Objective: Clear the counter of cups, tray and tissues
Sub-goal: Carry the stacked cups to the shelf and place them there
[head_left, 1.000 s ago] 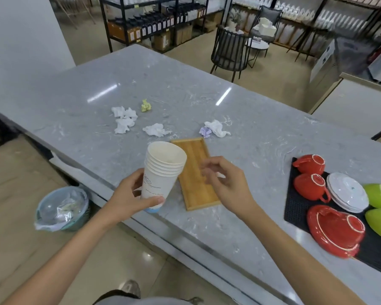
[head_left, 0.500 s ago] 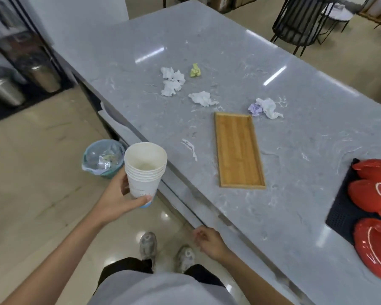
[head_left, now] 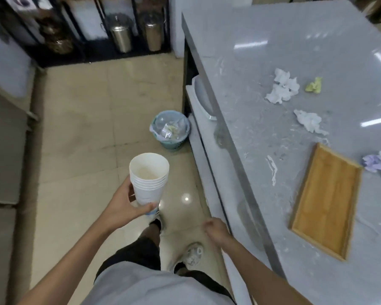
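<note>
Paper cups, nested in a stack, sit upright in my left hand, fingers wrapped round the base, out over the tiled floor. My right hand hangs loosely curled, holding nothing, beside the grey surface, where the wooden tray and crumpled tissues lie. A lined bin stands ahead.

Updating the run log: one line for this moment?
left hand: holds cups | right hand: empty | tray, tissues: on counter | bin: ahead
</note>
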